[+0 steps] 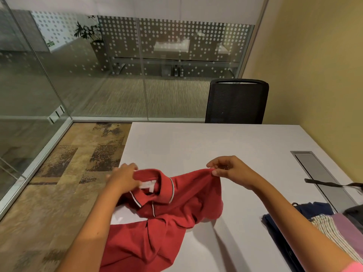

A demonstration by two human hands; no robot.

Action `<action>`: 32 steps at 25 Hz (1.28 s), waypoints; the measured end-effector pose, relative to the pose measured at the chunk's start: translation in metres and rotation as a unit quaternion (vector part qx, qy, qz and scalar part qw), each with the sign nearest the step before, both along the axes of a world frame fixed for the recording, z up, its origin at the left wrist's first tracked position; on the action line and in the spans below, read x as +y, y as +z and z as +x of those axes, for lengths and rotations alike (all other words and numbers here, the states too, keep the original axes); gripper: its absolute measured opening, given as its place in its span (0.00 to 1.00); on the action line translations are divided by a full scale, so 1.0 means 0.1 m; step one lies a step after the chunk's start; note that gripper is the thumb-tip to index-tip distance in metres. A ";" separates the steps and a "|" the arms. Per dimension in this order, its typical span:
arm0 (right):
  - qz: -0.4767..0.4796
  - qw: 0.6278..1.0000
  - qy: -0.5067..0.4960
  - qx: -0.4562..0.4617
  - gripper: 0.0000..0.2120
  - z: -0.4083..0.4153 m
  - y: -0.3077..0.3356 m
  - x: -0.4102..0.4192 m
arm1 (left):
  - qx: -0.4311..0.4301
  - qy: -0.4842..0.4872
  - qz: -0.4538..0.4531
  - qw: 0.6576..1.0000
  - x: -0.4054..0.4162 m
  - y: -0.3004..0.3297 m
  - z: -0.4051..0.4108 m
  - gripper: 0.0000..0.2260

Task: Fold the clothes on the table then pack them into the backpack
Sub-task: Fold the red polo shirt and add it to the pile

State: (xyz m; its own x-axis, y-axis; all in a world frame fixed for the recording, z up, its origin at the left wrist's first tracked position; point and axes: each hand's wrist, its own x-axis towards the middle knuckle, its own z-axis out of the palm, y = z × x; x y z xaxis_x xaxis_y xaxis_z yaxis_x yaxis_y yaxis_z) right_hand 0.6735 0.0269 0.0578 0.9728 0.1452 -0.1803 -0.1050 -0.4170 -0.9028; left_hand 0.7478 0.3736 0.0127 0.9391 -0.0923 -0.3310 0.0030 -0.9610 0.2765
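1. At the far left, a glass wall (pixel 35 79) is seen, and below it a patterned carpet (pixel 64 173) that reaches up to the left edge of the desk (pixel 216 142).
2. The left hand (pixel 123 178) is placed near the left edge of the desk. Its fingers are curled over the collar of the red polo shirt (pixel 167 209), and the cloth is gripped there beside the white label. The hand is a little blurred, so the single fingers cannot be told apart.
3. The red polo shirt is held up at its top edge between the two hands. Its middle part lies crumpled on the near left part of the desk, and its lower part hangs over the near edge. The collar is edged with a thin white and dark stripe.
4. The right hand (pixel 228 170) is held above the middle of the desk. The shoulder of the shirt is pinched between the thumb and the fingertips, and the cloth is lifted from the surface.
5. Behind the far edge of the desk a black mesh chair (pixel 236 102) is seen.
6. Near the right edge a grey cable hatch (pixel 314 167) is set into the desk, and a dark strap (pixel 324 183) lies across it.
7. At the near right corner a pile of clothes (pixel 322 222) is found: dark blue, striped and lilac pieces lie touching one another, partly hidden by the right forearm.
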 end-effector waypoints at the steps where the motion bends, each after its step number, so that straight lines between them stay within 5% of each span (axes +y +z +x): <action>1: -0.006 1.000 0.004 -0.008 0.10 0.01 0.01 0.07 | 0.002 -0.060 -0.045 0.997 -0.15 0.04 -0.05 0.25; 4: -0.026 0.998 0.041 -0.035 0.10 0.03 0.09 0.34 | 0.018 -0.176 -0.259 0.950 -0.73 0.25 -0.28 0.29; 7: -0.057 0.994 0.053 -0.076 0.10 0.04 0.15 0.52 | -0.002 -0.217 -0.252 0.943 -1.12 0.31 -0.37 0.09; 10: -0.061 0.994 0.039 -0.085 0.11 0.01 0.14 0.52 | -0.033 -0.201 -0.250 0.947 -1.15 0.28 -0.33 0.14; 14: -0.138 0.987 0.073 -0.035 0.15 -0.05 -0.07 0.43 | -0.022 -0.184 -0.323 0.928 -0.99 0.34 -0.33 0.07; 19: -0.468 0.876 0.115 0.004 0.04 0.08 -0.17 0.28 | -0.019 -0.132 -0.363 0.922 -0.72 0.44 -0.30 0.08; 21: -0.539 0.840 0.068 -0.010 0.11 0.19 -0.09 0.25 | -0.007 -0.114 -0.359 0.926 -0.62 0.44 -0.30 0.08; 26: -0.382 0.907 -0.106 -0.141 0.11 0.65 0.12 0.68 | -0.034 -0.066 -0.359 0.930 -0.53 0.37 -0.38 0.04; 32: -0.178 0.982 0.048 -0.043 0.19 0.76 -0.23 1.14 | -0.138 0.028 -0.327 0.935 -0.17 0.21 -0.46 0.13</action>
